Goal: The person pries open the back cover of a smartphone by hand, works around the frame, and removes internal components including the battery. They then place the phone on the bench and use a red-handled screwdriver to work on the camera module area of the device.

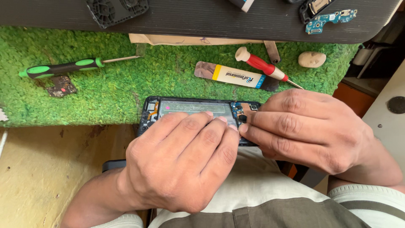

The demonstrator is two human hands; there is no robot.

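Observation:
An opened black smartphone [190, 106] with its back cover off lies at the near edge of a green turf mat [118, 84], its battery and circuit board showing. My left hand [181, 162] rests flat over the phone's lower half, fingers pressed on the battery area. My right hand [312, 128] comes in from the right with its fingertips pinched together at the phone's right end, near the camera module. Whether something small sits between those fingertips is hidden.
On the mat lie a green-and-black screwdriver [63, 67], a small circuit board [61, 86], a flat metal pry tool [234, 76], a red-and-white screwdriver [263, 67] and a pale lump [312, 59]. A dark shelf [202, 19] behind holds phone parts and a teal board [331, 20].

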